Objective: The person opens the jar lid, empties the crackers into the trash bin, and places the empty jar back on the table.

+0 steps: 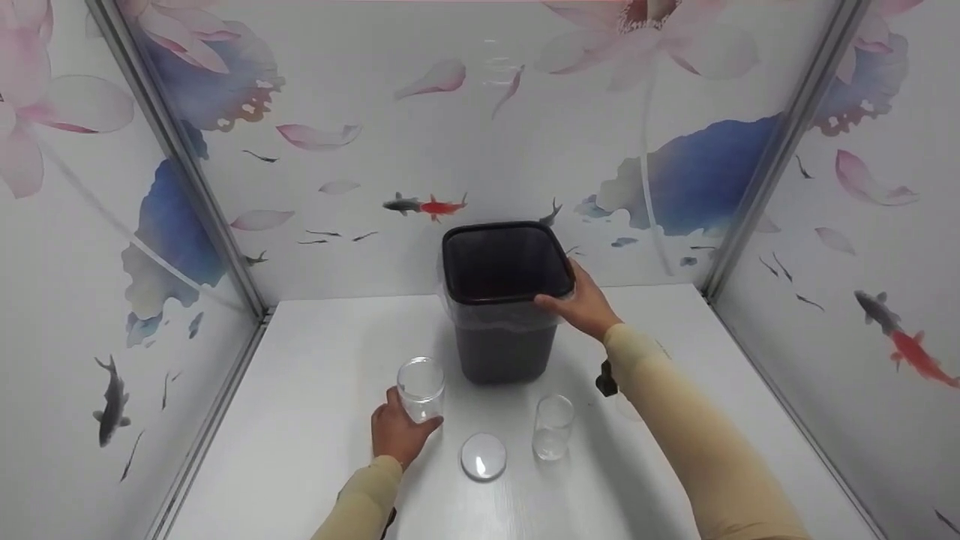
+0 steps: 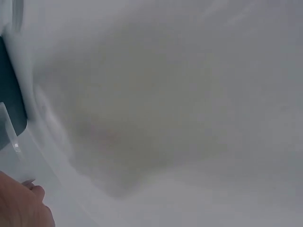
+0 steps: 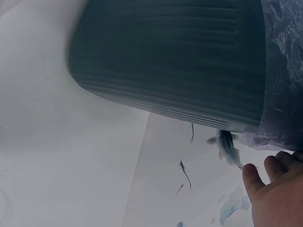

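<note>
Near the middle of the table, my left hand (image 1: 399, 431) holds a clear glass jar (image 1: 421, 381) that stands upright and open-topped, thumb on one side and fingers on the other. Only part of this hand (image 2: 21, 203) shows in the left wrist view. My right hand (image 1: 586, 304) grips the front right corner of a dark trash bin (image 1: 504, 352), its thumb over the rim. A clear plastic liner (image 3: 289, 94) is folded down round the bin's top. In the right wrist view the fingertips are beside the liner.
A round whitish lid-like disc (image 1: 484, 456) lies in front of the bin. Right of it stands a clear drinking glass (image 1: 553, 429). A faint transparent object (image 1: 628, 406) is partly hidden by the right sleeve. Printed wall panels (image 1: 495, 150) enclose the white table (image 1: 315, 375).
</note>
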Tool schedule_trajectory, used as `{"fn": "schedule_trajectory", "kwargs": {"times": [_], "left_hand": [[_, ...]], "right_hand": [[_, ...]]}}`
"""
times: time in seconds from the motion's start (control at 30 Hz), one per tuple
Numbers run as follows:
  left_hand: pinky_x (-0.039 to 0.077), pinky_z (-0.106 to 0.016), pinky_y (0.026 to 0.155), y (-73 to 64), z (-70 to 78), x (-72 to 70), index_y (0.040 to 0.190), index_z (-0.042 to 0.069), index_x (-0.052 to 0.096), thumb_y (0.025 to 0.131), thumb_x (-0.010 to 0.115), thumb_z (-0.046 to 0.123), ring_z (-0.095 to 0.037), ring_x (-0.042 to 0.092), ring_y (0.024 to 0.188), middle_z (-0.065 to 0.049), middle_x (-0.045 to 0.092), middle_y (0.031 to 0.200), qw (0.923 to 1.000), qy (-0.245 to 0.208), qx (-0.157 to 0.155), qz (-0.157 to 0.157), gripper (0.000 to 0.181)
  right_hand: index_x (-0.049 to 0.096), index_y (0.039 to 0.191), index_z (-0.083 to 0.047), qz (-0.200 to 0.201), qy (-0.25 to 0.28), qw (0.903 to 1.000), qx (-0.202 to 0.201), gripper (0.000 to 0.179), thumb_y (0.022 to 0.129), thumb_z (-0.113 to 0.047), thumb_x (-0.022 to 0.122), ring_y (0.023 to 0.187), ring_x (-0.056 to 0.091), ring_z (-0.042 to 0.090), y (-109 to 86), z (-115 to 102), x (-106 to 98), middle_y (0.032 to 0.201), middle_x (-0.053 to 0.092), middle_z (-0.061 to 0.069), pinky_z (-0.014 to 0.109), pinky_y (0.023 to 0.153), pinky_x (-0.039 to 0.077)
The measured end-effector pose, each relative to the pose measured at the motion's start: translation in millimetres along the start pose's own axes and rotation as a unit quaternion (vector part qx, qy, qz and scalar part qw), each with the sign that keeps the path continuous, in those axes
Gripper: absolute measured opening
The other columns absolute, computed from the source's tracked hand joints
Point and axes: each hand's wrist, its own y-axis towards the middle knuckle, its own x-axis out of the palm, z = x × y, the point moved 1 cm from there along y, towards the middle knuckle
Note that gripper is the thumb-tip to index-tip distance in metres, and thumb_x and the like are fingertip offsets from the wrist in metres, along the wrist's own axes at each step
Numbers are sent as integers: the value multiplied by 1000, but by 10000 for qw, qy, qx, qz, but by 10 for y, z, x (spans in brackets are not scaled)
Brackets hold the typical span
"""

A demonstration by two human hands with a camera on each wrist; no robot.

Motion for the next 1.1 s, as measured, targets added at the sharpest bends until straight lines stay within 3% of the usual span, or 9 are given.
{"fn": "schedule_trajectory", "kwargs": {"times": [0.17, 0.57, 0.77, 1.1], "left_hand": [[26, -51, 112, -35, -68, 92, 139, 2, 36, 71, 89, 35, -40, 54, 121, -22, 61, 128, 9995, 203, 230, -112, 92], [27, -49, 111, -125, -130, 211, 133, -5, 42, 68, 88, 42, -39, 59, 113, -24, 64, 120, 9985, 526, 159, -67, 93], [28, -49, 110, -113, -173, 230, 131, -5, 47, 65, 89, 49, -36, 59, 112, -21, 62, 121, 9974, 662, 273, 43, 96], [24, -52, 112, -149, -176, 193, 140, -3, 42, 59, 93, 51, -37, 55, 120, -20, 58, 130, 9984, 501, 224, -120, 110]], "right_hand": [[19, 159, -13, -20, 13, 10000, 21, 110, 79, -64, 74, 147, 23, 30, -20, -10, -9, 161, 24, 12, 51, 116, 21], [18, 159, -12, -27, -28, 10000, 10, 111, 79, -64, 74, 147, 22, 30, 0, -2, -5, 162, 23, 12, 49, 116, 19], [19, 159, -12, -9, 5, 10000, -48, 110, 79, -63, 74, 147, 23, 29, 4, -9, -3, 161, 25, 12, 49, 116, 20], [18, 159, -11, -28, 25, 10000, -7, 111, 79, -64, 74, 146, 24, 29, 13, 9, -16, 161, 25, 13, 48, 116, 21]]}}
